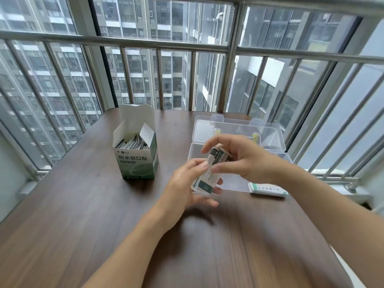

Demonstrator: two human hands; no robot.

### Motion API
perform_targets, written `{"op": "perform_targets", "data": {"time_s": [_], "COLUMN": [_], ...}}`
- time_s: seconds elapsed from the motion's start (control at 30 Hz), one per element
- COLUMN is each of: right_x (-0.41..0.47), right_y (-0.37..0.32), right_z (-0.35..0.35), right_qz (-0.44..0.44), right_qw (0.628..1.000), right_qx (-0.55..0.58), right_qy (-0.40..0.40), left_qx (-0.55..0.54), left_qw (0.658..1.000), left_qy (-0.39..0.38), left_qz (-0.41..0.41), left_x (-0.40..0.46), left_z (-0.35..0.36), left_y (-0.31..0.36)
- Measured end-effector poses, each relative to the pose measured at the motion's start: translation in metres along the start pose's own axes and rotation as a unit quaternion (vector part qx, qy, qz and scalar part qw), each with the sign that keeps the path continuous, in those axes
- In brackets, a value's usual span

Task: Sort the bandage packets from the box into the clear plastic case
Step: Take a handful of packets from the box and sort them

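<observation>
Both hands, left and right, grip one stack of bandage packets above the clear case; box stands open.

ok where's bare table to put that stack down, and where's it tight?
Free: the wide near stretch of table below both forearms, and the left side, left of and in front of the open box. Crowded: the right side, where the clear case with its raised lid, the packets in its near right corner, and both hands on the stack bunch together.
</observation>
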State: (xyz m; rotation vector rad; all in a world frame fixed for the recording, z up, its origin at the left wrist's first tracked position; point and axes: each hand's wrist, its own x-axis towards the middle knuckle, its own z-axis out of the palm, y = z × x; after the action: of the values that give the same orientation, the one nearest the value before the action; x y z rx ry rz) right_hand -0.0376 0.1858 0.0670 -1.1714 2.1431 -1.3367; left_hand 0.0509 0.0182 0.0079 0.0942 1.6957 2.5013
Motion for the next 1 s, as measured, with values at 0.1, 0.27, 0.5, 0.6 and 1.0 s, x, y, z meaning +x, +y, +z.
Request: {"op": "perform_targets", "data": {"time_s": [0.1, 0.27, 0.5, 0.6, 1.0], "right_x": [-0.004, -0.006, -0.007, -0.011, -0.031], "right_y": [0.0, -0.005, -0.014, -0.012, 0.014], "right_z": [-0.012, -0.016, -0.008, -0.002, 0.068], "right_qz": [0.023, 0.046, 0.053, 0.027, 0.013], "right_qw": [0.999, 0.999, 0.996, 0.992, 0.914], "right_qx": [0.038, 0.022, -0.034, -0.025, 0.218], "right_qy": [0.011, -0.006, 0.066, 0.122, 0.342], "left_qx": [-0.008, -0.008, -0.049, -0.055, -0.012], "left_qw": [0.999, 0.997, 0.997, 0.998, 0.998], "left_qy": [-0.037, -0.066, -0.041, -0.026, 0.047], "left_qz": [-0.026, -0.042, -0.031, -0.021, 0.045], "left_x": [0.0, -0.002, -0.003, -0.002, 0.0], "left_z": [0.001, 0.006, 0.012, 0.011, 0.01], "left_y": [0.004, 0.004, 0.005, 0.005, -0.001]}}
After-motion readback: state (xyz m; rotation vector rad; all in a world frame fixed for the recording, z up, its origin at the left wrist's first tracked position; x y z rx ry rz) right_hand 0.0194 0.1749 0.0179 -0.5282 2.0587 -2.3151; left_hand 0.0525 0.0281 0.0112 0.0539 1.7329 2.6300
